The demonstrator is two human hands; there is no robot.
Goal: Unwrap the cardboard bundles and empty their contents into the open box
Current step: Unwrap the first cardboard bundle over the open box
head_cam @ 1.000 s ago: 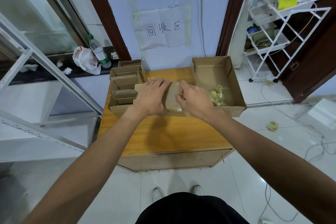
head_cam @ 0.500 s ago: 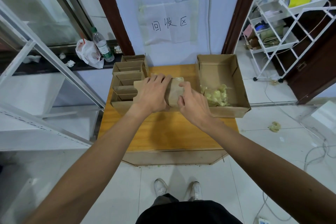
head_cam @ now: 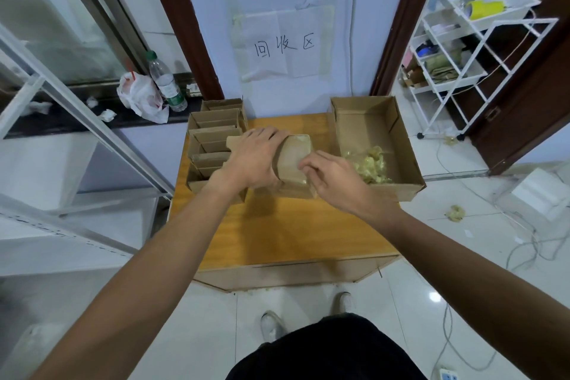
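- Cardboard bundle [head_cam: 294, 154], brown with a glossy film over its top face, lies on the wooden table [head_cam: 287, 225] under both hands.
- Left hand [head_cam: 254, 160]: palm down over the bundle's left part, fingers curved over the far edge, gripping it.
- Right hand [head_cam: 334, 177]: fingers curled, fingertips pinching at the bundle's near right edge; what they pinch is too small to make out.
- Open box [head_cam: 364, 106], just right of the right hand: shallow brown cardboard. It holds a heap of pale yellow-green scraps [head_cam: 370, 165] at its near end, and its far end is bare.
- Row of cardboard bundles [head_cam: 212, 129], left of and beyond the left hand: packed edge-up. The nearest ones are partly hidden by the left wrist, so their number is unclear.
- Loose scrap [head_cam: 455, 212] on the floor, well to the right of the right hand.
- Plastic bottle [head_cam: 165, 83] and white bag [head_cam: 138, 95] on a dark ledge, far left of the left hand.
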